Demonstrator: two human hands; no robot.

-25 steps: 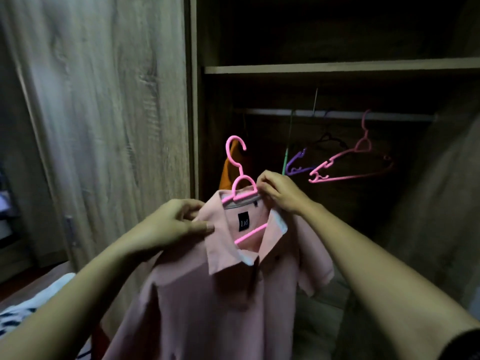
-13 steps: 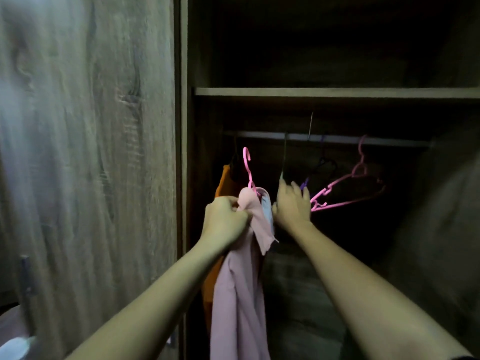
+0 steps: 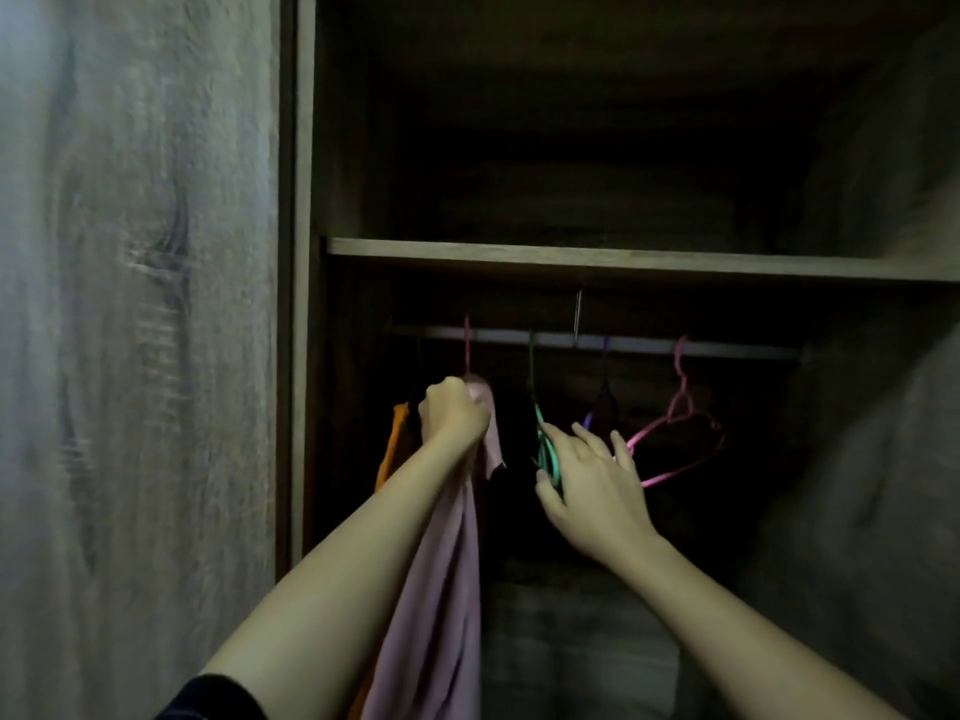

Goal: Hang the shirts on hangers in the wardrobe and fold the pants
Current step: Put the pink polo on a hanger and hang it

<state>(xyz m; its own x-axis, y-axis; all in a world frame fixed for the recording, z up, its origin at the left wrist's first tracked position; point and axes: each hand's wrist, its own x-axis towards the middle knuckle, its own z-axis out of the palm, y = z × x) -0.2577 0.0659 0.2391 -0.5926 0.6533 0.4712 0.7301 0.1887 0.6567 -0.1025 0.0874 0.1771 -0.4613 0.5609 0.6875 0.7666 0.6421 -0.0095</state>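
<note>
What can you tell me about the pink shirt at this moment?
The pink shirt is soft, matt cloth, seen edge-on as a long narrow drape inside the open wardrobe, its lower end running out of frame. The left hand grips its bunched top, where a collar flap sticks out to the right. The hook of the pink hanger rises from it to the rail; whether it is seated is unclear. An orange garment hangs just left of it.

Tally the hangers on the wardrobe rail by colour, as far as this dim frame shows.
Pink: 2, the loaded pink hanger under the pink shirt and the empty pink hanger
Green: 1, the green hanger
Purple: 1, the purple hanger
Total: 4; darker hangers in shadow cannot be told.
</note>
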